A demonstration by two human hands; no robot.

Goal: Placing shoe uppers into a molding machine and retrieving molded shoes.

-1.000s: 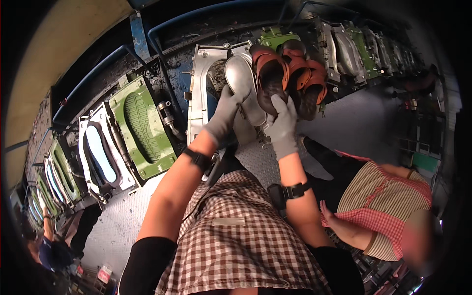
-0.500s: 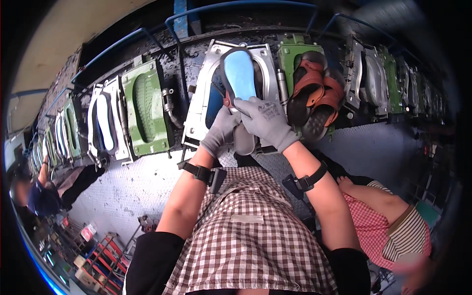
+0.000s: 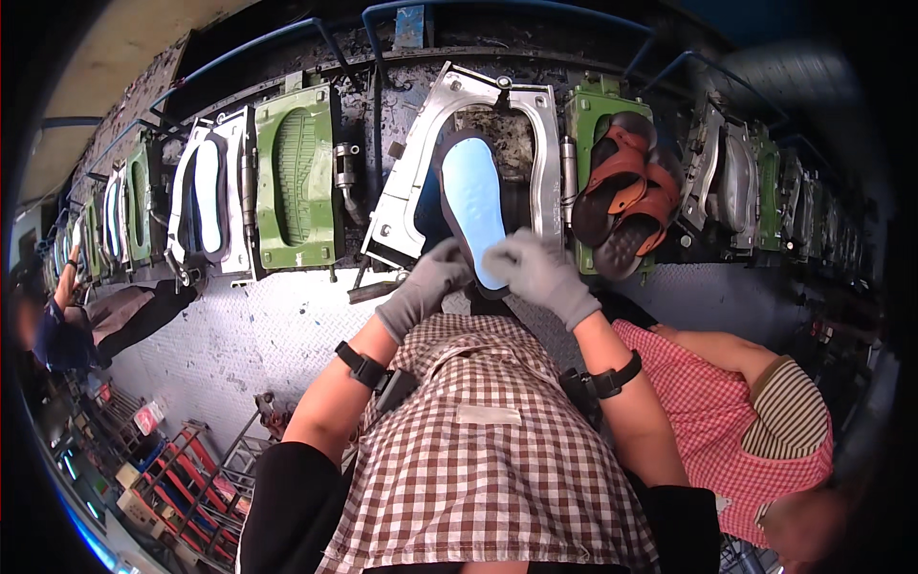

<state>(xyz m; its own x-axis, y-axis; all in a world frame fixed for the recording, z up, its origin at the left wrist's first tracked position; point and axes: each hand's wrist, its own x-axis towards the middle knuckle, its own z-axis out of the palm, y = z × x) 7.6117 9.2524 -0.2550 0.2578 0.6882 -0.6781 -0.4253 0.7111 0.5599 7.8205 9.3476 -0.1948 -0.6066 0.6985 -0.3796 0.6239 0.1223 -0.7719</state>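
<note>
Gloves pinching: our left hand [image 3: 427, 287] and right hand [image 3: 541, 275] grip the pale-blue sole [image 3: 472, 209] by its heel, top centre; probably light and flexible.

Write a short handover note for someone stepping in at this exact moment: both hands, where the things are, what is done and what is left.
Left hand: gloved, on the lower left edge of the pale blue sole.
Right hand: gloved, on the sole's lower right end.
Sole: lies in the open metal mould, toe up.
Done: two finished brown sandals lie on the green mould to the right.
Left: the sole is still in its mould.
</note>
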